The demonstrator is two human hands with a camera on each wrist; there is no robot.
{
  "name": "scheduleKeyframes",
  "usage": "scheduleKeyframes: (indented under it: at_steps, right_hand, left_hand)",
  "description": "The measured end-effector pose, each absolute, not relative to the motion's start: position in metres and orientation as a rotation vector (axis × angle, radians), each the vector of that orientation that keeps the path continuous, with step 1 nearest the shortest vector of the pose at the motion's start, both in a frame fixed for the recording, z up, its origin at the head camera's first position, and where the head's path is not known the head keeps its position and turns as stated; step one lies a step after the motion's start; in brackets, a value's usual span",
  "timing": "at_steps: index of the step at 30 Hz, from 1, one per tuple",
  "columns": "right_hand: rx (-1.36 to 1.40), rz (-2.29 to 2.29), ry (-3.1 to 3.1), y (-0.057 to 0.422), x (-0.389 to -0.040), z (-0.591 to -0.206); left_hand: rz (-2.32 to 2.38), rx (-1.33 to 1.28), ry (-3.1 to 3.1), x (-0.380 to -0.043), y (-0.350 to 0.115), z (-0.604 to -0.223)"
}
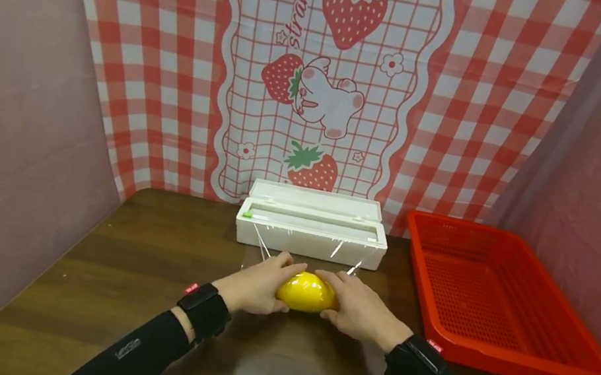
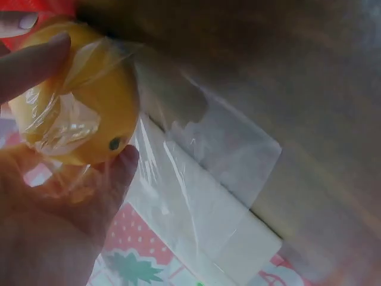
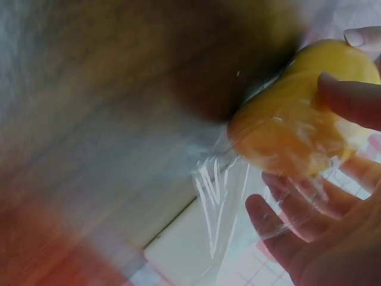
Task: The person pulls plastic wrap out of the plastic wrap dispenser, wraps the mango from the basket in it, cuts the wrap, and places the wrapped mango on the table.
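Between both hands is a smooth yellow mango (image 1: 308,292), covered with clear plastic wrap (image 2: 208,161). My left hand (image 1: 259,282) grips its left end, thumb on the near side and fingers round the far side. On the opposite end my right hand (image 1: 362,307) holds it the same way. In the left wrist view, a dark stem spot shows on the mango (image 2: 104,107) beside a fingertip. Creased film lies over the mango (image 3: 292,119) in the right wrist view. The film stretches from the mango back to a white wrap dispenser box (image 1: 310,245), its lid raised.
A red plastic basket (image 1: 523,364) stands at the right of the brown wooden table (image 1: 96,285). A small green slider (image 1: 248,214) sits at the dispenser's left end. Behind hangs a red-checked strawberry cloth (image 1: 161,55), with pink cloth (image 1: 9,96) at the sides.
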State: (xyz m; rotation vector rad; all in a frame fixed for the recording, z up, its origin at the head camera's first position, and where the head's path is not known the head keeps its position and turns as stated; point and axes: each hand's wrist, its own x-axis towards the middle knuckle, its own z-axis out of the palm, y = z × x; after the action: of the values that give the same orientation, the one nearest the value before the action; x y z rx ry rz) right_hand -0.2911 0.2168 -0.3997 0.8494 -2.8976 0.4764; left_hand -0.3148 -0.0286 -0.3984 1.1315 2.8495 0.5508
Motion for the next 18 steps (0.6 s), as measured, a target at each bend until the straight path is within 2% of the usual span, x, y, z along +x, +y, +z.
scheduleKeyframes:
  at_steps: [7, 18]
  right_hand:
    - [0.892, 0.713, -2.884, 0.226, -0.311, -0.398]
    - [0.718, 1.115, -3.017, 0.236, -0.333, -0.395]
  left_hand:
    - [0.76, 1.03, 2.77, -0.331, -0.032, -0.396]
    - [0.947, 0.857, 2.69, -0.347, -0.034, -0.396]
